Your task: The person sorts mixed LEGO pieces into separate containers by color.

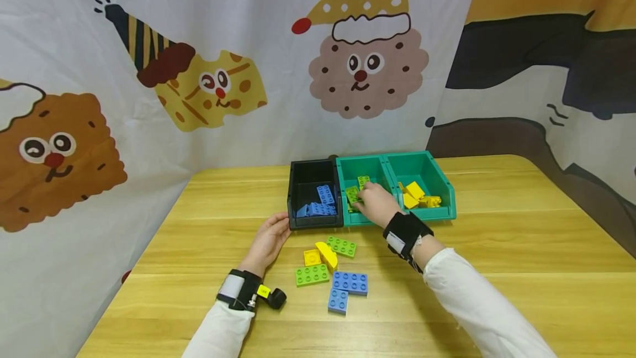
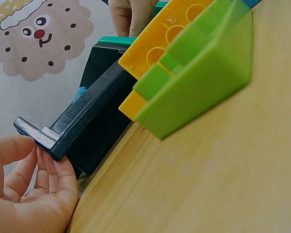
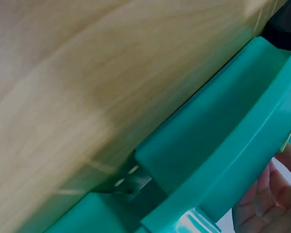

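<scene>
My left hand (image 1: pixel 268 241) is at the front left corner of the black bin (image 1: pixel 314 170). In the left wrist view its thumb lies on the bin's lip and the fingers are under it, pinching the corner. Several blue bricks (image 1: pixel 318 209) lie in this bin. My right hand (image 1: pixel 380 204) reaches into the middle teal bin (image 1: pixel 362 164), fingers bent. It pinches a green brick (image 3: pixel 285 142), mostly hidden behind the fingers in the right wrist view. Other green bricks (image 1: pixel 364 181) lie in that bin.
The right teal bin (image 1: pixel 422 167) holds yellow bricks (image 1: pixel 413 189). On the wooden table, before the bins, lie green bricks (image 1: pixel 312 275), a flat yellow brick (image 1: pixel 312 257), a curved yellow brick (image 1: pixel 327 257) and blue bricks (image 1: pixel 350 283). A printed curtain (image 1: pixel 278 137) hangs behind.
</scene>
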Motion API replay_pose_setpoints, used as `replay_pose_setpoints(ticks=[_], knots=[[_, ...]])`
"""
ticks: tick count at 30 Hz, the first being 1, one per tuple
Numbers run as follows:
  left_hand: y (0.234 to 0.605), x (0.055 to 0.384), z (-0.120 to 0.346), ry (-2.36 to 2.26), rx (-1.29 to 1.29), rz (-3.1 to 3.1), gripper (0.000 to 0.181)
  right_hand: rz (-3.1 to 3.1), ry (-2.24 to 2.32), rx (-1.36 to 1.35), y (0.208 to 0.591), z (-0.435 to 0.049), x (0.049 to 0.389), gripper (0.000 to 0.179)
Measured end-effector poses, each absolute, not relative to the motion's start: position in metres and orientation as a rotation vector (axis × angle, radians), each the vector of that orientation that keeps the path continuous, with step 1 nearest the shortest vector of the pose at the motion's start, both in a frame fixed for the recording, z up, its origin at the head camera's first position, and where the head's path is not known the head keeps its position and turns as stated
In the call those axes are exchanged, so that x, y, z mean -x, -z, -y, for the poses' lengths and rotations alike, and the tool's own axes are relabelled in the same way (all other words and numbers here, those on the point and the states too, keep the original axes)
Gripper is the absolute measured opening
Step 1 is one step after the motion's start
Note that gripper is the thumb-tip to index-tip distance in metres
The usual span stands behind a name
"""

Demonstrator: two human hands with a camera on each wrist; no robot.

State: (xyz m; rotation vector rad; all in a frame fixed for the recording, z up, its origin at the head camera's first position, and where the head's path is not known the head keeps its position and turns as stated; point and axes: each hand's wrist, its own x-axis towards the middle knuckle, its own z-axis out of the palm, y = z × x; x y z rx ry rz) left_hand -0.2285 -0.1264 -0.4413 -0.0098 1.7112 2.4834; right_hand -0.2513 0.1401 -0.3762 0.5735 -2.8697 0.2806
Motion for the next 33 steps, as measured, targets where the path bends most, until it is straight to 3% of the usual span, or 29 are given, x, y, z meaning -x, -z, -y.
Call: replay_pose_setpoints(ticks=[6, 15, 33], knots=[[0.442, 0.229, 0.126, -2.491, 0.030, -1.717, 0.022, 2.820, -0.230, -0.617, 0.381, -0.142, 0.253, 0.015], [0.443, 0.229, 0.126, -2.481, 0.020, -1.709, 0.025, 2.793, -0.365, -0.550, 0.382, -0.146, 0.247, 0.029], [0.442, 0.230, 0.126, -2.489, 0.022, -1.708, 0.023, 2.695, -0.757, -0.523, 0.371, -0.159, 0.197, 0.021]])
